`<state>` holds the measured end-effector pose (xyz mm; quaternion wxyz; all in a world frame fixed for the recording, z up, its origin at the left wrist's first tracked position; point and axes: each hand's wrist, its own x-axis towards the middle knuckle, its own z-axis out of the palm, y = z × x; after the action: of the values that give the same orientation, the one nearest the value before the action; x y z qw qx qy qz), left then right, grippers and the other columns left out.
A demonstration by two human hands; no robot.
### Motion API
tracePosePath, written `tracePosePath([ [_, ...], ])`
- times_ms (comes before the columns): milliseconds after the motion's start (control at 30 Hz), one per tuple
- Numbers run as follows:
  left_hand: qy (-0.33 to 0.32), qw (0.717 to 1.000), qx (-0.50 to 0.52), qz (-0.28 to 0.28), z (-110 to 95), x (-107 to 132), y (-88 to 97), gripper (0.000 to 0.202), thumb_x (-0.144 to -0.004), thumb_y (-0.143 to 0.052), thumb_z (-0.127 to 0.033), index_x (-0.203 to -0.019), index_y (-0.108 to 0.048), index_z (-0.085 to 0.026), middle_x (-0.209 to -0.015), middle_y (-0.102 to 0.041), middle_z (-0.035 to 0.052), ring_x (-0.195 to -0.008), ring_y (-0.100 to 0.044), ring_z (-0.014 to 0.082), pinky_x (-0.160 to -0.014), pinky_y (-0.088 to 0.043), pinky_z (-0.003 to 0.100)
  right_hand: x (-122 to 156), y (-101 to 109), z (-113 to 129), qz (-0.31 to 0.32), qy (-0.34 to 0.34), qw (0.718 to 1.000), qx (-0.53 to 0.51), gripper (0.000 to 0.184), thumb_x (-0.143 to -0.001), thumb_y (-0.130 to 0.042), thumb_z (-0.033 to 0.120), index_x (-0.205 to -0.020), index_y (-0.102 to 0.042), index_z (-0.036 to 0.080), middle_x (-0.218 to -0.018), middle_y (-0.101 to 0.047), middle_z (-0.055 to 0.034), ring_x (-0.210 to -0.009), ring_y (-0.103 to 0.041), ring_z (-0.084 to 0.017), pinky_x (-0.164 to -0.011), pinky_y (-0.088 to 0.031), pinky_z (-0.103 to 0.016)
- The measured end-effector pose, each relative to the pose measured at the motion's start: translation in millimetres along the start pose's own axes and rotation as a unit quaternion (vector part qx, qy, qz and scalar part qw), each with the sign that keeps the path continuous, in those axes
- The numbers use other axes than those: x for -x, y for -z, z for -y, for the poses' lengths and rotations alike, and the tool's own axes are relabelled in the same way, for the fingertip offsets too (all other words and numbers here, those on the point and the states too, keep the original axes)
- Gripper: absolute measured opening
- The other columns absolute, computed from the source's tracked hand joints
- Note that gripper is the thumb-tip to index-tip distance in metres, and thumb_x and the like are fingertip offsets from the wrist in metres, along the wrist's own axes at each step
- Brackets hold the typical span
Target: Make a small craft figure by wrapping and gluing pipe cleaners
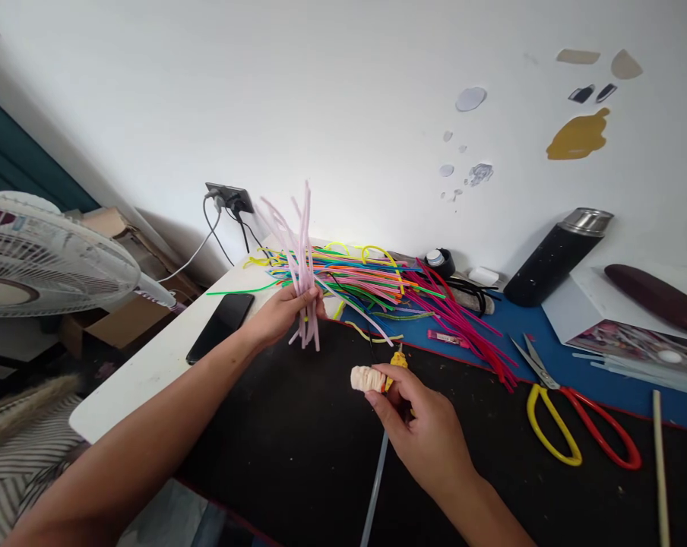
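Observation:
My left hand (280, 313) is closed round a bundle of pale pink pipe cleaners (303, 254), held roughly upright at the far edge of the black mat. Between the thumb and fingers of my right hand (420, 414) is a small cream, ridged piece that looks like wound pipe cleaner (367, 378). Behind that hand lies a yellow glue gun (399, 360), partly hidden, with a clear glue stick (376, 486) running toward me. A heap of multicoloured pipe cleaners (355, 273) spreads out beyond both hands.
Open scissors (549, 387) with yellow and red handles lie to the right. A black flask (554, 258) leans by a white box (571, 304). On the left are a phone (221, 327) and a fan (52, 258). A thin stick (660, 463) lies at far right.

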<state>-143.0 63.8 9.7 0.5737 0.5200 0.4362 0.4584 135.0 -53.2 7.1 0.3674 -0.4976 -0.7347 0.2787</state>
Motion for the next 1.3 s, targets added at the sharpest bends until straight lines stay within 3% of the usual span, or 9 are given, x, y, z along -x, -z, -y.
tracePosePath([
  [167, 0.010, 0.999, 0.031, 0.024, -11.9, 3.3, -8.0, 0.036, -0.094, -0.071, -0.052, -0.088, -0.059, -0.019, -0.063, -0.039, -0.0075, -0.049, -0.033, 0.0088, -0.050, -0.029, 0.023, -2.5, 4.0, 0.9, -0.010, -0.049, 0.997, -0.064, 0.027, -0.099, -0.065, 0.043, -0.112, -0.075, 0.022, -0.063, -0.062, 0.0042, -0.054, -0.061, -0.013, -0.055, -0.047, -0.023],
  [267, -0.015, 0.985, -0.169, 0.004, -15.0, 3.5, -10.1, 0.035, -0.095, -0.066, -0.054, -0.087, -0.060, -0.021, -0.062, -0.042, -0.0060, -0.051, -0.037, 0.0115, -0.051, -0.030, 0.025, -4.4, 5.5, -0.4, -0.016, -0.093, 0.987, -0.128, 0.034, -0.099, -0.065, 0.049, -0.113, -0.074, 0.020, -0.064, -0.061, 0.0029, -0.055, -0.060, -0.014, -0.053, -0.049, -0.024],
  [300, -0.039, 0.964, -0.265, -0.002, -15.1, 2.0, -10.2, 0.031, -0.095, -0.065, -0.051, -0.087, -0.062, -0.021, -0.063, -0.048, -0.0041, -0.054, -0.044, 0.0139, -0.054, -0.034, 0.026, -4.6, 5.6, -1.3, -0.018, -0.106, 0.983, -0.148, 0.036, -0.099, -0.065, 0.051, -0.114, -0.074, 0.019, -0.066, -0.062, 0.0023, -0.056, -0.060, -0.015, -0.052, -0.050, -0.024],
  [400, -0.117, 0.860, -0.497, 0.002, -13.9, -8.1, -10.3, 0.012, -0.095, -0.060, -0.032, -0.096, -0.068, -0.023, -0.084, -0.070, 0.0033, -0.078, -0.065, 0.0237, -0.071, -0.047, 0.032, -4.4, 5.3, -4.2, -0.026, -0.127, 0.975, -0.180, 0.043, -0.097, -0.067, 0.056, -0.117, -0.073, 0.019, -0.068, -0.061, 0.0016, -0.057, -0.059, -0.015, -0.050, -0.051, -0.024],
  [533, -0.167, 0.749, -0.639, 0.051, -10.7, -29.1, -11.5, 0.030, -0.090, -0.055, -0.015, -0.114, -0.070, -0.024, -0.113, -0.077, 0.0104, -0.105, -0.071, 0.0293, -0.089, -0.053, 0.038, -3.9, 5.6, -4.9, -0.035, -0.127, 0.975, -0.181, 0.044, -0.096, -0.068, 0.057, -0.115, -0.074, 0.018, -0.068, -0.060, 0.0013, -0.058, -0.057, -0.015, -0.049, -0.050, -0.023],
  [633, -0.182, 0.700, -0.686, 0.080, -6.0, -42.1, -13.9, 0.030, -0.092, -0.053, -0.013, -0.116, -0.070, -0.021, -0.111, -0.077, 0.0132, -0.106, -0.071, 0.0304, -0.093, -0.053, 0.041, -4.2, 6.7, -2.7, -0.035, -0.126, 0.973, -0.191, 0.042, -0.097, -0.067, 0.055, -0.118, -0.074, 0.019, -0.071, -0.062, 0.0001, -0.061, -0.059, -0.015, -0.051, -0.051, -0.023],
  [733, -0.197, 0.674, -0.706, 0.092, -0.3, -49.7, -16.7, 0.028, -0.092, -0.051, -0.011, -0.109, -0.071, -0.019, -0.108, -0.077, 0.0148, -0.104, -0.070, 0.0314, -0.094, -0.052, 0.043, -4.7, 7.8, -0.1, -0.035, -0.131, 0.969, -0.206, 0.042, -0.097, -0.068, 0.055, -0.118, -0.074, 0.019, -0.071, -0.062, 0.0002, -0.060, -0.057, -0.014, -0.050, -0.050, -0.022],
  [1067, -0.186, 0.666, -0.715, 0.100, 1.0, -55.0, -23.4, 0.026, -0.088, -0.054, -0.010, -0.103, -0.073, -0.017, -0.106, -0.078, 0.0165, -0.103, -0.072, 0.0327, -0.093, -0.053, 0.043, -6.0, 9.2, 4.0, -0.040, -0.148, 0.955, -0.256, 0.044, -0.095, -0.068, 0.057, -0.116, -0.073, 0.018, -0.069, -0.058, 0.0019, -0.057, -0.054, -0.013, -0.048, -0.049, -0.023],
  [1300, -0.141, 0.762, -0.631, 0.031, -11.7, -44.1, -19.0, 0.031, -0.090, -0.054, -0.021, -0.113, -0.075, -0.022, -0.118, -0.079, 0.0101, -0.110, -0.072, 0.0306, -0.092, -0.055, 0.036, -7.9, 7.6, 1.4, -0.052, -0.190, 0.926, -0.321, 0.048, -0.091, -0.074, 0.059, -0.115, -0.074, 0.018, -0.068, -0.058, 0.0026, -0.054, -0.047, -0.010, -0.049, -0.046, -0.023],
])
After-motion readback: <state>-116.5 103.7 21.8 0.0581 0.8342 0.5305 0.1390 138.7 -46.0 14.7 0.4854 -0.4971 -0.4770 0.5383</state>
